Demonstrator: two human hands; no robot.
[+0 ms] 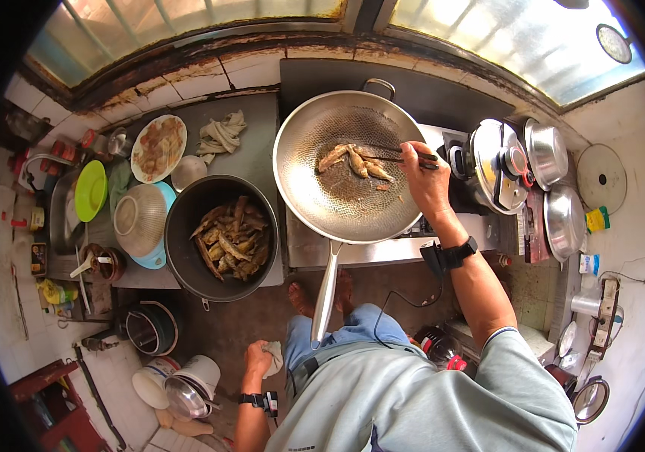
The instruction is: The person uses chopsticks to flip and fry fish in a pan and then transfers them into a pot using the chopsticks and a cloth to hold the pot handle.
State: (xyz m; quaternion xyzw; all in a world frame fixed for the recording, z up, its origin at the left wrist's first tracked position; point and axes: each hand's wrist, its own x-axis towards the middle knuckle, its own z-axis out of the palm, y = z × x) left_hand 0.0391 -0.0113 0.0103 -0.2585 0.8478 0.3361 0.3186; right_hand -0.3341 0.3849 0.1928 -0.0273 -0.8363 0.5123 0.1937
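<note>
My right hand (425,175) grips dark chopsticks (387,153) over the right side of a steel wok (305,192). Their tips reach several small fried fish (358,162) near the middle of the wok; whether they pinch one I cannot tell. Small brown bits lie beside the fish. The wok's long metal handle (325,299) points toward my body. Down by my left hip, my left hand (257,357) is closed around a pale cloth (273,359). Left of the wok stands a deep dark pot (172,237) with many browned fish (237,243) inside.
A pressure cooker (497,164) stands on the stove (350,254) at the right, beside steel basins (563,223). On the left counter (254,113) are a crumpled rag (223,133), an oval plate of food (158,148), a green bowl (91,191) and an upturned colander (140,219). Buckets (198,373) sit on the floor.
</note>
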